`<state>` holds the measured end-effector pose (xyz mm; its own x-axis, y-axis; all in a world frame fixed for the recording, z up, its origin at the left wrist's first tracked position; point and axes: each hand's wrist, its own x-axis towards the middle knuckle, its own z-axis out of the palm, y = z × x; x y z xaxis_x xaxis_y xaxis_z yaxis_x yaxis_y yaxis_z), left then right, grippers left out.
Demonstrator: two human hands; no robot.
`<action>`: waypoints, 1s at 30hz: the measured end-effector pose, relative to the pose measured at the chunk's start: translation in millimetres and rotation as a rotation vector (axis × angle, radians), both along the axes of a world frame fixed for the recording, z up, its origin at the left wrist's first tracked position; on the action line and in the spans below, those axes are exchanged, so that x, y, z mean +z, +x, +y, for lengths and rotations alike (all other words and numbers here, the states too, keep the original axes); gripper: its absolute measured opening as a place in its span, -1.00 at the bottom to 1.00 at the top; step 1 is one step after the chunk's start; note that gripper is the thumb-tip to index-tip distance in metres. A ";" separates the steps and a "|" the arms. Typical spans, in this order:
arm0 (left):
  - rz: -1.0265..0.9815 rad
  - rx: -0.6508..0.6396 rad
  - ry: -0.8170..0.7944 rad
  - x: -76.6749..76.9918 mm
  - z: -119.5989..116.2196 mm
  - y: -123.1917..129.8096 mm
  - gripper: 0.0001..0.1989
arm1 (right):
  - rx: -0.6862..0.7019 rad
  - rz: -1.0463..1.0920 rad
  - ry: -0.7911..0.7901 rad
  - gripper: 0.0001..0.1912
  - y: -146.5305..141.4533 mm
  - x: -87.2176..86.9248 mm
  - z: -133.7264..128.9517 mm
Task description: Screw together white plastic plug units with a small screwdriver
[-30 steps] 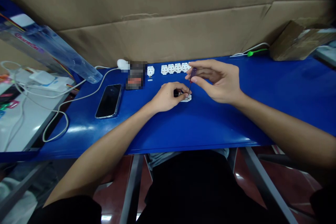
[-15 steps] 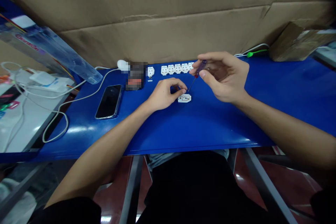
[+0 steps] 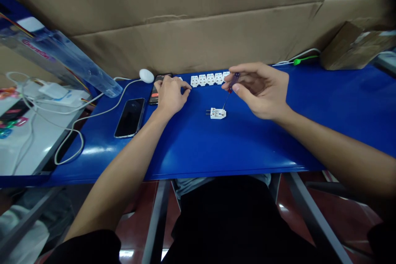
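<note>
Our right hand (image 3: 260, 90) pinches a slim screwdriver (image 3: 233, 83) between thumb and fingertips; our left hand (image 3: 170, 95) lies curled at the desk's (image 3: 198, 148) far edge, its hold unclear. The small white plastic plug (image 3: 218, 113) sits mid-desk, likely light and brittle, best taken by its sides.

The left hand (image 3: 169, 97) and right hand (image 3: 260, 90) are bare, as are both long, slim forearms (image 3: 334, 144). Each arm runs back to a short black sleeve (image 3: 380, 239). Below and between the hands is a black shirt (image 3: 222, 222), with a strip of pale blue-grey trousers (image 3: 194, 185) beyond it — the fabric is too dim to tell more.
</note>
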<state>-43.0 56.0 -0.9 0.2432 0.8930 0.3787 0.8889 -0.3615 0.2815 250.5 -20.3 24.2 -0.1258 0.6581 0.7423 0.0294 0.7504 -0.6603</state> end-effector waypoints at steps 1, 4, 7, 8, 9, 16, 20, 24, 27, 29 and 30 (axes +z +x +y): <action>-0.005 0.004 0.001 -0.1 0.2 0.2 -0.86 | 0.001 -0.004 -0.001 -0.69 -0.1 0.0 0.0; -0.027 0.002 0.018 -2.5 3.2 -2.4 -0.86 | -0.008 -0.015 -0.020 -0.69 -0.2 -0.3 -0.5; -0.040 -0.006 0.033 -5.5 5.9 -5.4 -0.84 | -0.022 -0.007 -0.027 -0.68 0.0 -0.6 -1.1; -0.042 -0.008 0.036 -5.9 6.2 -5.8 -0.84 | -0.026 -0.005 -0.026 -0.68 0.1 -0.6 -1.1; -0.042 -0.011 0.037 -5.9 6.2 -6.0 -0.84 | -0.025 -0.002 -0.020 -0.69 0.1 -0.5 -1.1; -0.004 0.018 -0.004 1.4 0.5 -4.5 -0.88 | -0.011 -0.005 0.009 -0.69 -0.1 0.5 -0.2; -0.008 0.009 -0.020 4.0 -0.8 -6.2 -0.90 | -0.016 -0.005 0.002 -0.67 0.1 0.2 0.5; -0.034 -0.006 -0.014 4.2 1.3 -6.5 -0.87 | -0.010 -0.010 -0.039 -0.64 1.9 0.2 2.1; -0.131 -0.140 0.031 6.6 -2.8 0.9 -0.77 | 0.026 -0.024 -0.041 -0.65 3.6 -0.1 3.1; -0.226 -0.344 -0.011 9.9 -10.7 9.7 -0.71 | 0.060 -0.025 -0.027 -0.67 4.1 -0.8 3.2; -0.257 -0.444 -0.051 11.6 -15.8 14.6 -0.69 | 0.070 -0.024 -0.025 -0.67 4.1 -1.3 3.1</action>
